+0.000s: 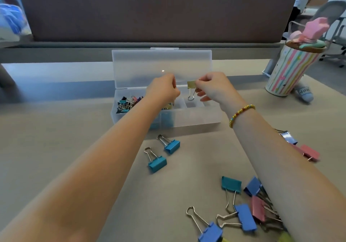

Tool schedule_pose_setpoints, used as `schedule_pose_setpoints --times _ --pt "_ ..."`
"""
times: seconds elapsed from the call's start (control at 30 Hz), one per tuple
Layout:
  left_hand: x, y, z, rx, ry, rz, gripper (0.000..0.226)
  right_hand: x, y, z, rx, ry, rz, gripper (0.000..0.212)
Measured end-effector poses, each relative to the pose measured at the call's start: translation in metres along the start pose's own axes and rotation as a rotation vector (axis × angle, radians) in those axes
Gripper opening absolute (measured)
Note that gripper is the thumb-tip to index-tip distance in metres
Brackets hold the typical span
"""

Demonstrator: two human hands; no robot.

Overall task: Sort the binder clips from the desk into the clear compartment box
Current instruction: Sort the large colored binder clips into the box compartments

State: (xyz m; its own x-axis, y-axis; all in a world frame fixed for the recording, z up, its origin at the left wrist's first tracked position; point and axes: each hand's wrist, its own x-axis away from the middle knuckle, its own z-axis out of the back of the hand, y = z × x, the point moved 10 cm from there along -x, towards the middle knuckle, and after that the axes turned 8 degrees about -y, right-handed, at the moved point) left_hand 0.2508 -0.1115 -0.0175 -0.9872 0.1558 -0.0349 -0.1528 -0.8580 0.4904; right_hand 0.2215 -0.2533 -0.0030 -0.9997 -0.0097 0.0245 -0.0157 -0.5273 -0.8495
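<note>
Both hands hover over the clear compartment box: right hand fingers pinch a gold binder clip; left hand fingers are curled, grip unclear. Blue binder clips lie on the table. Beside the striped cup, a label reads "HOR".

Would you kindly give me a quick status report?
Right hand pinching gold binder clip over clear compartment box. Left hand closed, contents hidden. Nothing blocking.

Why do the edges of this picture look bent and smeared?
Head view: the wide lens bows the striped cup outward; the far left corner is blurred; a small glare spot sits on the box lid; the gold clip in the right hand stays fairly sharp.
</note>
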Motion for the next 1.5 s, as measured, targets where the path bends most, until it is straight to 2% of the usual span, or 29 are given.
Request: schedule_pose_setpoints --times 0.17,0.3,0.37,0.5,0.7,0.8,1.03,1.23,1.33,1.5 --pt "-0.004 -0.005 -0.006 -0.095 0.012 -0.004 0.007 -0.01 -0.002 -0.017 0.08 -0.084 -0.009 0.009" --pt "-0.003 -0.004 -0.01 -0.264 -0.002 -0.015 0.015 -0.017 0.002 -0.036 0.224 -0.187 -0.044 0.019" --pt "-0.003 -0.004 -0.009 -0.304 -0.006 -0.008 0.016 -0.021 0.003 -0.044 0.337 -0.202 -0.064 0.014" --pt "-0.003 -0.006 -0.008 -0.271 -0.005 0.007 0.017 -0.02 -0.006 -0.055 0.581 -0.188 -0.008 0.009" --pt "0.003 -0.012 -0.005 -0.152 -0.076 -0.005 0.019 -0.017 -0.028 -0.067 0.728 -0.164 0.105 0.013" --pt "0.007 -0.012 -0.001 -0.088 -0.065 -0.02 0.019 -0.02 -0.024 -0.067 0.717 -0.174 0.096 0.021" --pt "0.01 -0.012 -0.001 -0.078 -0.076 -0.046 0.019 -0.021 -0.013 -0.069 0.731 -0.211 0.052 0.014" --pt "0.01 -0.002 -0.001 -0.274 -0.09 -0.098 0.028 -0.02 -0.026 -0.043 0.584 -0.087 0.105 0.026" --pt "0.01 0.005 -0.005 -0.342 -0.105 -0.111 0.033 -0.02 -0.024 -0.028 0.529 -0.079 0.092 0.012" --pt "0.006 0.01 -0.009 -0.501 -0.055 -0.068 0.032 -0.015 -0.02 -0.025 0.51 -0.105 0.097 0.01"
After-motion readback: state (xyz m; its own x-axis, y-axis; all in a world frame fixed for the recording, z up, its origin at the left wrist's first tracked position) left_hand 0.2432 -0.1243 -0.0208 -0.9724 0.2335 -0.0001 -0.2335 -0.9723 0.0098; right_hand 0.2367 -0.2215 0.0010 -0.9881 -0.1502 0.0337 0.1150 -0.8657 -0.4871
